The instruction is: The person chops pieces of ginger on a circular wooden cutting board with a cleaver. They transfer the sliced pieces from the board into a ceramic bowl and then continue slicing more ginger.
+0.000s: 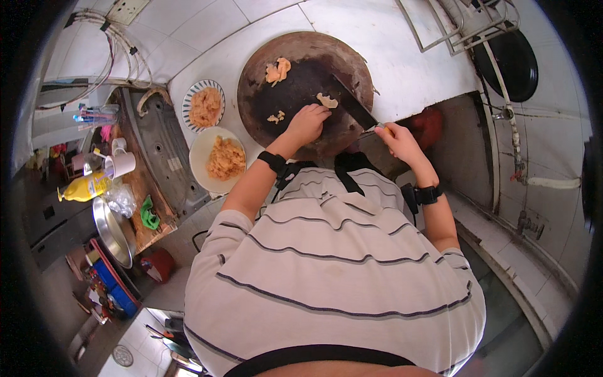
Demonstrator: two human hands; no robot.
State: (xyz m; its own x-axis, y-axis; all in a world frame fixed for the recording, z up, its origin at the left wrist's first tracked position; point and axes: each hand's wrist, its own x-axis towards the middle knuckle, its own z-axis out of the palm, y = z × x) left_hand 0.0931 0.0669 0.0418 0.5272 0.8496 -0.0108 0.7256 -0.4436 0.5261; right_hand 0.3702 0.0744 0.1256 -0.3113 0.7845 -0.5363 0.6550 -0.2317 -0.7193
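Observation:
My right hand [399, 143] grips the handle of a cleaver [352, 103], whose dark blade reaches across the right part of a round wooden chopping board [301, 45]. On the board, the fingertips of my left hand [308, 123] are beside a pale piece of meat [327, 100]; whether they touch it I cannot tell. A larger orange-pink clump of meat [278, 70] lies at the board's upper left, and small pale scraps [276, 117] lie left of my left hand. Chopped meat [205, 107] fills a patterned bowl [185, 96]. More chopped meat [226, 159] sits in a plain white bowl [197, 162] below it.
A metal sink [162, 141] is left of the bowls. Beside it a wooden ledge [155, 228] holds a white cup [120, 165], a yellow pump bottle [85, 187] and a green cloth [150, 214]. A wire rack [435, 45] and a black round lid or pan [511, 66] are at upper right.

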